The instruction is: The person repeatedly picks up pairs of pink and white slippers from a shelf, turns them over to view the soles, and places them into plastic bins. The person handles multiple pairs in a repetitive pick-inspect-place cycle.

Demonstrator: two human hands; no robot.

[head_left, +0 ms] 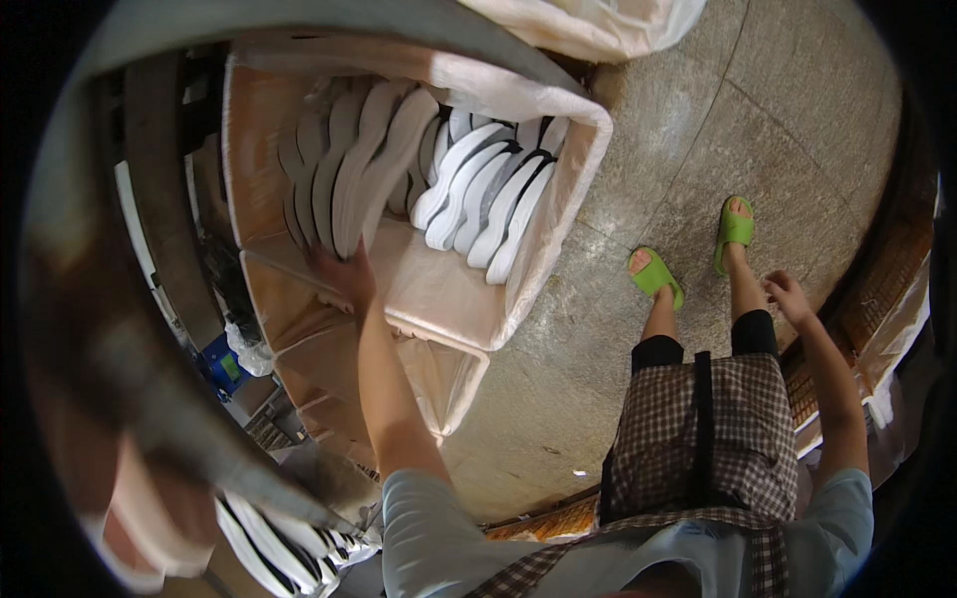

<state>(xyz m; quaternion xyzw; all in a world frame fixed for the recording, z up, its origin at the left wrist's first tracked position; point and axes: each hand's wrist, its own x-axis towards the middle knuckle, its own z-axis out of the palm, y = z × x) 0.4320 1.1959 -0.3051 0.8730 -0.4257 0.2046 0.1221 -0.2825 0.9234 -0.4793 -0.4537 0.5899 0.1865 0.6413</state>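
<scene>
My left hand point(344, 277) reaches into a plastic-lined box point(439, 291). Its thumb and fingers are spread around the near ends of several grey-beige shoe soles point(344, 179), which stand on edge in a row. Shadow partly hides those fingers. Right of that row, white shoe soles point(486, 189) with dark parts between them lean together in the same box. My right hand point(790, 297) hangs by my side, away from the box, with loosely bent fingers and nothing in it.
Smaller lined compartments or boxes point(429, 374) adjoin the near side. More white soles point(274, 543) lie at lower left beside a blurred metal frame point(189, 439). Another lined container point(618, 25) stands at the far edge. My green slippers point(736, 229) are on the concrete floor point(568, 329).
</scene>
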